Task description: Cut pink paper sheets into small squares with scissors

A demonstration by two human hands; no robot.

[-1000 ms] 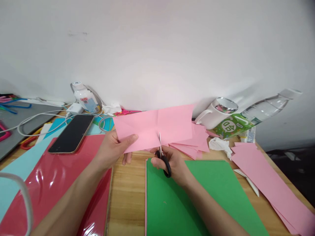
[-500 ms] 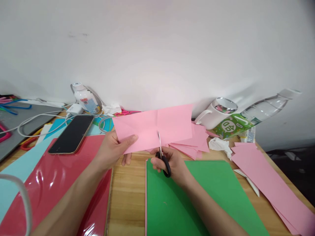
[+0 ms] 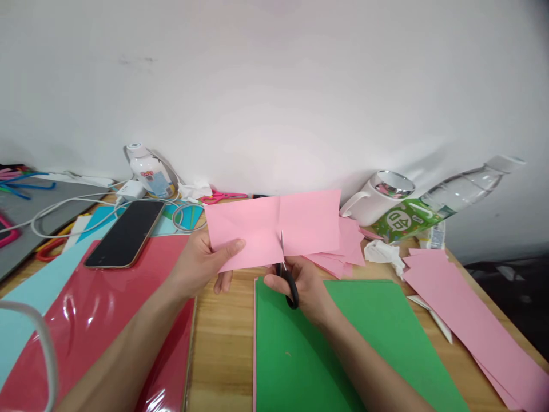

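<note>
My left hand (image 3: 210, 260) pinches the left part of a pink paper sheet (image 3: 244, 229), thumb on the near face. The sheet is held up above the table and carries a crease down its middle. My right hand (image 3: 302, 283) is wrapped round the black handles of a pair of scissors (image 3: 292, 290). The scissor blades sit at the crease, with a cut running up from the sheet's lower edge. Behind and below the sheet's right half lies a pile of pink paper pieces (image 3: 349, 246). Green sheets (image 3: 343, 343) are stacked under my right forearm.
A phone (image 3: 126, 234) rests on red sheets (image 3: 115, 286) in a clear wrapper. White cables, pink scissors (image 3: 221, 197) and a small bottle (image 3: 150, 171) are at the back left. A white mug (image 3: 366, 200), a clear bottle (image 3: 463, 186), crumpled tissue (image 3: 384, 256) and pink strips (image 3: 467, 320) stand or lie right.
The pink sheet has shifted slightly right and down with my left hand. The scissors have cut into the lower edge along the crease, and the right half sits a little apart below.
</note>
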